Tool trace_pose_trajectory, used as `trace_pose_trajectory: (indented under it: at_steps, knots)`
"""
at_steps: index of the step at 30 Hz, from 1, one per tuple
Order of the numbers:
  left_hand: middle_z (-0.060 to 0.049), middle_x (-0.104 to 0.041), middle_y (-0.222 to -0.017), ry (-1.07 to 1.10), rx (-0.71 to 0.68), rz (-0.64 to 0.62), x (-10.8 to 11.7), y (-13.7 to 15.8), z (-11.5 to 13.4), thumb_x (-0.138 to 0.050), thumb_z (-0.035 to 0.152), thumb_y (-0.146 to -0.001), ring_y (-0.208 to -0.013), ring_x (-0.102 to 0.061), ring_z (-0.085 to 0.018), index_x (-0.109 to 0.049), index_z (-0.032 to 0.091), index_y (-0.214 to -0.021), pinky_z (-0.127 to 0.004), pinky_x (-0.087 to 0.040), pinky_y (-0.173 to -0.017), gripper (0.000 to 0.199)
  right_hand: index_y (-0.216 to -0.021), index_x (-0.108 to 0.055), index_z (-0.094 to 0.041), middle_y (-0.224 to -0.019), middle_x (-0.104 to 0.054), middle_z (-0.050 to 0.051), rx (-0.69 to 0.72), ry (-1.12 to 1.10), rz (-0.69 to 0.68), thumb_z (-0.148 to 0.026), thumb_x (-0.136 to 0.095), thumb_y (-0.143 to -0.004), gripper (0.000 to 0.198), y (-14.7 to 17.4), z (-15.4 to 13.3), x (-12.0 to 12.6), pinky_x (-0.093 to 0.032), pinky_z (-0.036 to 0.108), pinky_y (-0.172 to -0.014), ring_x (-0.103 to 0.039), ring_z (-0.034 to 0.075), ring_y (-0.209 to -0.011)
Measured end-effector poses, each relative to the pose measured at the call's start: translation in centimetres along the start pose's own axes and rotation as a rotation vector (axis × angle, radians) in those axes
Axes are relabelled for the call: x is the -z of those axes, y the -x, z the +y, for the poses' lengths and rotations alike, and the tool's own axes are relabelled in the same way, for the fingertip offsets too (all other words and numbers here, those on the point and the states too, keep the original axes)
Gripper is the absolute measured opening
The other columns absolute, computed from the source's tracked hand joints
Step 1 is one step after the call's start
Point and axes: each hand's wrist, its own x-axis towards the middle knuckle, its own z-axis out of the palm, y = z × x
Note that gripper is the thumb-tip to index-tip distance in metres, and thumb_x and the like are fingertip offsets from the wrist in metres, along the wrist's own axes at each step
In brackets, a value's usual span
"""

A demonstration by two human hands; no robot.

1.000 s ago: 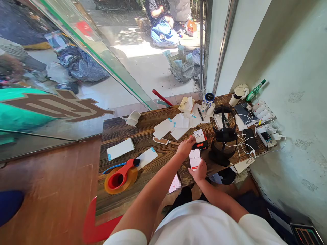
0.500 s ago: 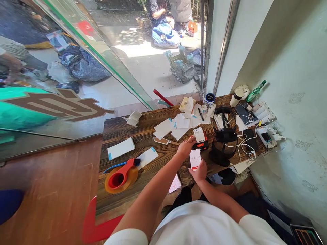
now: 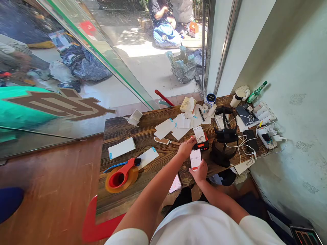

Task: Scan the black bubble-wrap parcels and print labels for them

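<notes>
My left hand (image 3: 186,147) is at the left side of a small black-and-red label printer (image 3: 201,146), its fingers closed against the edge. A strip of white printed labels (image 3: 200,134) sticks up out of the printer, with "1009" readable on it. My right hand (image 3: 200,172) grips the lower end of a phone (image 3: 195,159), thumb on the left and fingers on the right. The lit screen shows a running timer and a red button. The phone's top end lies just below the printer. A second phone (image 3: 175,183) lies at the table's near edge, left of my right hand.
On the wooden table (image 3: 143,136) are a tape dispenser (image 3: 120,177), white cards (image 3: 122,148), a knife-like tool (image 3: 163,140), a black headset (image 3: 224,136) and a power strip (image 3: 267,136) with tangled cables. A glass panel (image 3: 102,58) borders the far left; a person (image 3: 160,13) sits outside.
The label strip has fed further out of the printer; "1009" sits higher and another label shows below it. The phone's timer has advanced. Both hands stay in place.
</notes>
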Motion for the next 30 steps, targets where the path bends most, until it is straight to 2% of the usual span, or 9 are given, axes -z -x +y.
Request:
trace_pose_trajectory:
  at_steps: [9,16,22,26,30]
  knots:
    - [-0.005,-0.061,-0.154,0.056,0.014,0.015,-0.48,-0.13,-0.47,-0.055,-0.007,-0.082,-0.134,-0.062,-0.033,-0.071,0.03,-0.14,-0.044,-0.049,-0.115,0.071,-0.128,-0.051,-0.012,-0.122,-0.07,0.025,0.001,0.001,-0.014,-0.03,-0.088,-0.064,0.076,-0.16,-0.05,0.05,-0.05,0.051,-0.099,-0.065,0.043,-0.112]
    - [-0.007,-0.06,-0.155,0.048,0.019,-0.001,-0.21,-0.03,-0.18,-0.052,-0.01,-0.081,-0.133,-0.063,-0.036,-0.071,0.027,-0.14,-0.047,-0.051,-0.112,0.073,-0.13,-0.052,-0.007,-0.123,-0.07,0.028,0.004,0.021,-0.002,-0.032,-0.088,-0.064,0.079,-0.17,-0.07,-0.06,-0.051,0.051,-0.1,-0.066,0.045,-0.114]
    - [-0.006,-0.059,-0.155,0.04,0.036,-0.017,0.17,0.04,0.0,-0.057,-0.008,-0.082,-0.132,-0.063,-0.035,-0.071,0.028,-0.14,-0.045,-0.051,-0.113,0.07,-0.129,-0.056,-0.012,-0.122,-0.072,0.025,0.027,0.026,0.037,-0.035,-0.088,-0.063,0.077,-0.16,0.43,-0.5,-0.055,0.052,-0.095,-0.068,0.044,-0.111]
    - [-0.007,-0.058,-0.156,0.045,0.032,-0.028,0.4,0.06,0.17,-0.055,-0.008,-0.083,-0.138,-0.059,-0.035,-0.072,0.027,-0.139,-0.044,-0.049,-0.115,0.068,-0.129,-0.057,-0.011,-0.122,-0.072,0.026,0.042,0.034,0.054,-0.036,-0.088,-0.062,0.077,-0.22,0.7,-0.76,-0.055,0.053,-0.096,-0.069,0.044,-0.112]
    - [-0.007,-0.057,-0.157,0.065,0.037,-0.041,0.42,0.05,0.17,-0.053,-0.009,-0.082,-0.135,-0.061,-0.035,-0.07,0.025,-0.141,-0.046,-0.05,-0.113,0.07,-0.13,-0.057,-0.01,-0.124,-0.072,0.028,0.038,0.042,0.048,-0.035,-0.089,-0.062,0.079,-0.28,0.78,-0.8,-0.056,0.054,-0.096,-0.069,0.045,-0.114]
